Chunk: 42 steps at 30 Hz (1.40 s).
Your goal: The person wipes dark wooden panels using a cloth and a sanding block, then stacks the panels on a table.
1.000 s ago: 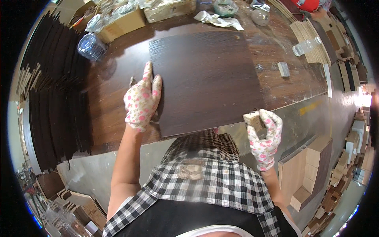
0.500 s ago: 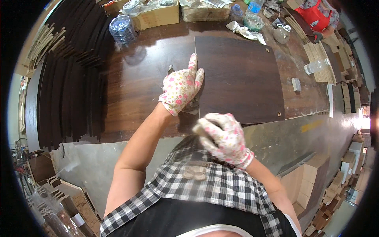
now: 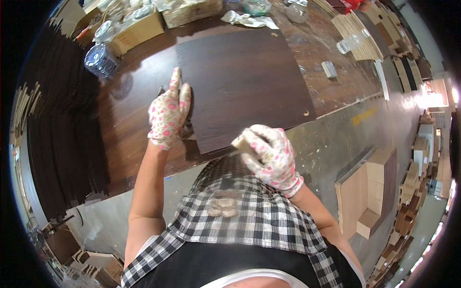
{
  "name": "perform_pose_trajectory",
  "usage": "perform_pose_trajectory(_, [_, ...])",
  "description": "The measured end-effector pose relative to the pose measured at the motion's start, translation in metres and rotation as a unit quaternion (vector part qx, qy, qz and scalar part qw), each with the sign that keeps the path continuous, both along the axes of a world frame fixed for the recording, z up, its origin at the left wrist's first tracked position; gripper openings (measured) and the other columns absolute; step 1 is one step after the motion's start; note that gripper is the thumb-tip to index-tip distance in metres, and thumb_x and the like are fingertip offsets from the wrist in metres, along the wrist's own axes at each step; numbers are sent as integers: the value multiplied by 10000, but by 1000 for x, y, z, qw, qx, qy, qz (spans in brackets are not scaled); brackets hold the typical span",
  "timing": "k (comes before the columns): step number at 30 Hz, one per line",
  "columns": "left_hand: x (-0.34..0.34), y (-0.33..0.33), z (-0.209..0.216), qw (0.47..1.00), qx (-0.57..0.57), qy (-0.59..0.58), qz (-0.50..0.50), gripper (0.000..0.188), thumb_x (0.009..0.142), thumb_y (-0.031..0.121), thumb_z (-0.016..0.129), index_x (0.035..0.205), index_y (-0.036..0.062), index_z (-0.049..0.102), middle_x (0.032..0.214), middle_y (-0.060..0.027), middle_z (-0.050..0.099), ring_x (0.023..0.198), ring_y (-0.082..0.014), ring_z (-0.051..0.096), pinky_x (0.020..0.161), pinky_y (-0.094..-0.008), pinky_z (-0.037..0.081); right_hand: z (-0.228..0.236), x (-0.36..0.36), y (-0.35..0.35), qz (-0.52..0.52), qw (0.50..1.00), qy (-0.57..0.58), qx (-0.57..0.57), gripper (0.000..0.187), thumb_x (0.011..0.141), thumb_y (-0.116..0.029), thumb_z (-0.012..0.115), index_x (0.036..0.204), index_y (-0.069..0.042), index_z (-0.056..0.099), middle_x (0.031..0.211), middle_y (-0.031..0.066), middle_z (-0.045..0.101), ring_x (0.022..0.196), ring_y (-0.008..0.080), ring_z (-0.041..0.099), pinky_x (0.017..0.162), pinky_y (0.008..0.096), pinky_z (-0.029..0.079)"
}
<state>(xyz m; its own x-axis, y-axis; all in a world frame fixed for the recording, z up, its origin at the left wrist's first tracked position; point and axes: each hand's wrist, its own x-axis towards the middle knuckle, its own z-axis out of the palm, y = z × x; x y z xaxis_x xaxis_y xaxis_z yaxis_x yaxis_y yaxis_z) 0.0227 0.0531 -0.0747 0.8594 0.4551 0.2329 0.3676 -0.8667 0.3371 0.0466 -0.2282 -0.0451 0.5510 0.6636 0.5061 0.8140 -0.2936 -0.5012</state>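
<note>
Resting on the bench at the left edge of the wide, dark brown, wood-grained panel [image 3: 245, 86], that's my left hand [image 3: 167, 115], in its white glove with pink flowers! The forefinger points to the far side along that edge, its tip slightly apart from the digit beside it. Something dark shows under the palm; whether my other fingers are closed on it, I can't tell.

Over to my right hand [image 3: 271, 156], gloved to match: fingers and thumb are clamped on a small, pale, blurred block [image 3: 238, 142], right by the panel's near edge. Touching it or just short? Can't tell from here.

And the panel lies flat on the brown, wood-grained workbench [image 3: 120, 153], near edge close to the bench's own, with small pale marks at its far right and near right corners. Off to the right, well apart, sits a small grey-white block [image 3: 329, 69], and beyond it a clear plastic bottle [image 3: 353, 41] on its side.

Far side now: a crumpled white cloth [image 3: 249, 19] just past the panel, a bluish clear plastic jug [image 3: 101, 61] at far left beside an open cardboard box [image 3: 137, 36]. Left of everything, a tall, dark stack of boards [image 3: 62, 120]!
</note>
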Motion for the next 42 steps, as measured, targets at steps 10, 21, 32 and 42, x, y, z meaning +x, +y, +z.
perform_pose_trajectory(10, [-6,-2,2,999,0,-3,35,486,1023,361,520,1482,204,492,692,-202,669,630,-372,672,598,-461,529,6,36,-73,-127,988,28,85,490,773,-21,780,1235,-137,666,1187,112,598,1116,285,603,960,392,520])
perform_pose_trajectory(21, [-7,0,4,998,-26,19,50,491,1032,376,492,1498,225,466,730,-218,679,669,-385,682,622,-476,529,-7,61,-113,-246,968,0,48,487,797,1,762,1264,-60,637,1236,129,570,1131,282,613,971,384,524])
perform_pose_trajectory(32, [-43,37,-26,942,-260,-193,85,447,986,220,608,1424,143,563,984,-208,733,871,-298,713,784,-393,535,31,55,35,281,955,48,-81,439,732,-96,788,1153,-62,668,1132,126,662,979,303,633,829,401,535])
perform_pose_trajectory(42, [-139,46,1,686,-588,-412,117,332,1018,160,585,1283,-30,641,1200,-107,703,1034,-132,659,919,-279,534,72,80,173,441,883,-86,-138,303,792,-127,778,1077,-55,704,1076,111,674,980,304,644,844,411,534])
